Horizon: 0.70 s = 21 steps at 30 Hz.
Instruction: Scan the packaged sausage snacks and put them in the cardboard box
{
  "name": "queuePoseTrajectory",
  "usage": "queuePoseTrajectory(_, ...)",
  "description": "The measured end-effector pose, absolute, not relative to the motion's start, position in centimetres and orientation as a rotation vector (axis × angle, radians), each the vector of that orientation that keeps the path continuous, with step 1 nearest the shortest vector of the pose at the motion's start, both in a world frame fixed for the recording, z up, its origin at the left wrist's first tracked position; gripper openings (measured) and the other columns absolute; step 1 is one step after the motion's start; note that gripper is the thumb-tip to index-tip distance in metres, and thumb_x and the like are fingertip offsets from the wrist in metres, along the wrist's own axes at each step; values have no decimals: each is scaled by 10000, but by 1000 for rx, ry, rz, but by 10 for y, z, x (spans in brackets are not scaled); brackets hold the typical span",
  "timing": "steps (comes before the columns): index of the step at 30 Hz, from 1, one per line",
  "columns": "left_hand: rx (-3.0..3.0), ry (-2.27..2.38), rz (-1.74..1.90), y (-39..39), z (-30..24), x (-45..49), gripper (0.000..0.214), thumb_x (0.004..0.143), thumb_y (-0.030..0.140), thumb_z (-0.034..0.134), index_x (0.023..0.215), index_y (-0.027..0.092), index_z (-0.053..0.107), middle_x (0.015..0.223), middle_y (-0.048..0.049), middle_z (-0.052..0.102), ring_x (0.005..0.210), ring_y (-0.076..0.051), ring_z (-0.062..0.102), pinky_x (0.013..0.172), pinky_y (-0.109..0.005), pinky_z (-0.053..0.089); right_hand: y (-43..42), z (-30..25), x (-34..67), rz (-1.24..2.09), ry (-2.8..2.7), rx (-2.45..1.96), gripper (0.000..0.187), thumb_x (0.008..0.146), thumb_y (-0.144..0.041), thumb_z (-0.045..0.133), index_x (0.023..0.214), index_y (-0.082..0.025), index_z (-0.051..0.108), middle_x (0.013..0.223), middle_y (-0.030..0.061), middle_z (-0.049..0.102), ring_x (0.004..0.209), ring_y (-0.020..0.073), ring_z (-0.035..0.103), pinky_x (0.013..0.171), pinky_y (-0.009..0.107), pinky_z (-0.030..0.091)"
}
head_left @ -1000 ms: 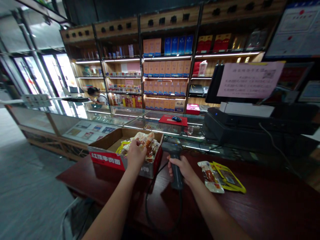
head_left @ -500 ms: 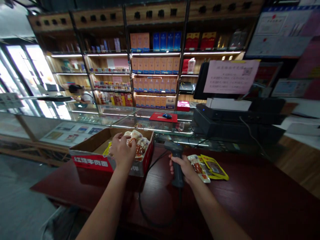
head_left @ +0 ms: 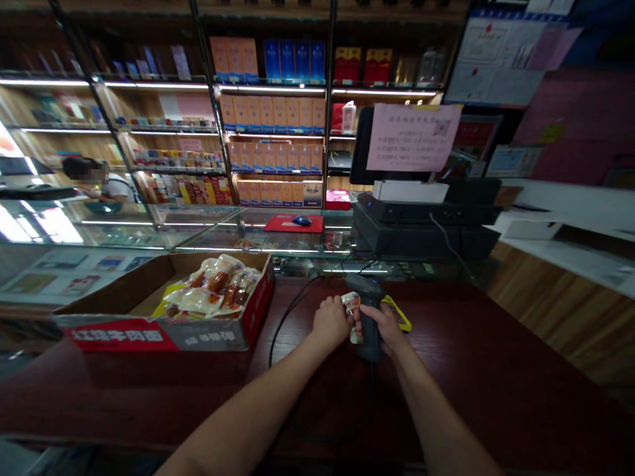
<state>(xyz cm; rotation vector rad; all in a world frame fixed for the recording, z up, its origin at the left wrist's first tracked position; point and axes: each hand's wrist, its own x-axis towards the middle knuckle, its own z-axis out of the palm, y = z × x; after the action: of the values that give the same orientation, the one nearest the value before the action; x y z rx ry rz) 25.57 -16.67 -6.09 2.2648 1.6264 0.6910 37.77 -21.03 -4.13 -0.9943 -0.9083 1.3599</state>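
Observation:
My right hand (head_left: 384, 324) is wrapped round the grip of a dark grey barcode scanner (head_left: 370, 330), held upright over the table. Close on its left, my left hand (head_left: 330, 322) is closed on a small clear-and-white snack packet (head_left: 350, 300), partly hidden by the fingers. Behind my right hand a yellow packet (head_left: 398, 313) lies on the table, mostly covered. To the left stands an open cardboard box (head_left: 208, 335) with several vacuum-packed snack packets (head_left: 218, 281) heaped in its right part.
The dark red table (head_left: 446, 383) meets a glass display counter (head_left: 297, 251). A black scanner cable (head_left: 280, 324) loops over the table. Beyond are a mouse (head_left: 301, 220) on a red mat, a monitor with a pink notice (head_left: 414, 137), and a person (head_left: 102, 182) at the far left.
My left hand has left the box and moved right to beside the scanner, with a snack packet in it. The view has turned right. My right hand still grips the scanner.

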Motion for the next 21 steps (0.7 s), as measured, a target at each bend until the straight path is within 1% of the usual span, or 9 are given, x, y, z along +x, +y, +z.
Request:
queuePoseTrajectory(3, 2264, 1710, 543, -161, -68, 281, 376, 770, 332, 514, 1084, 125, 497, 1059, -187, 532, 988, -293, 511, 783, -360, 402, -211, -46, 384, 1340, -866, -1024, 236, 625, -339, 664, 767, -156, 620, 459, -16, 596, 351, 115, 523, 387, 235, 441)
queuePoseTrajectory(6, 2224, 1767, 515, -153, -74, 288, 413, 754, 377, 525, 1074, 116, 508, 1080, -200, 522, 1020, -307, 499, 786, -371, 406, -209, -49, 387, 1311, -854, -1034, 239, 619, -344, 671, 757, -156, 618, 462, -16, 599, 357, 115, 530, 385, 228, 439)
queuePoseTrajectory(7, 2208, 1781, 529, -149, -75, 285, 433, 735, 417, 540, 1045, 114, 526, 1076, -205, 525, 1024, -317, 499, 790, -378, 406, -208, -49, 388, 1298, -854, -1026, 235, 617, -341, 674, 750, -156, 613, 468, -17, 601, 358, 113, 530, 380, 224, 437)
queuePoseTrajectory(9, 2176, 1789, 584, -142, -78, 273, 464, 640, 473, 623, 935, 120, 570, 1048, -212, 544, 1013, -340, 510, 794, -392, 404, -206, -49, 388, 1274, -851, -1000, 225, 617, -329, 677, 740, -156, 601, 488, -19, 605, 363, 107, 528, 371, 216, 435)
queuePoseTrajectory(11, 2113, 1785, 699, -134, -81, 254, 408, 516, 443, 719, 759, 147, 578, 978, -198, 581, 978, -348, 536, 789, -385, 403, -206, -49, 388, 1271, -851, -985, 227, 622, -318, 676, 756, -155, 594, 515, -21, 612, 374, 105, 534, 376, 218, 450)
queuePoseTrajectory(13, 1989, 1770, 832, -126, -83, 233, 372, 403, 349, 784, 596, 179, 516, 843, -152, 616, 915, -329, 572, 764, -355, 405, -207, -49, 386, 1291, -858, -978, 249, 627, -316, 674, 797, -154, 593, 544, -22, 617, 392, 106, 543, 385, 223, 467)
queuePoseTrajectory(15, 1848, 1740, 924, -118, -85, 212, 401, 332, 243, 800, 533, 197, 455, 685, -78, 606, 822, -289, 600, 711, -318, 407, -208, -50, 384, 1326, -878, -976, 275, 630, -318, 673, 834, -152, 592, 553, -24, 613, 402, 105, 546, 383, 222, 470)
queuePoseTrajectory(18, 1695, 1635, 992, -109, -87, 185, 379, 347, 148, 771, 568, 199, 468, 542, 22, 537, 651, -201, 589, 605, -259, 394, -207, -54, 379, 1366, -918, -992, 287, 632, -320, 673, 847, -153, 584, 550, -28, 603, 403, 108, 547, 378, 221, 463)
queuePoseTrajectory(21, 1501, 1407, 1062, -103, -91, 166, 362, 398, 163, 759, 647, 186, 497, 522, 57, 522, 528, -141, 545, 525, -225, 381, -204, -59, 375, 1377, -949, -1081, 272, 631, -318, 672, 828, -159, 572, 532, -32, 596, 394, 114, 549, 376, 227, 460)
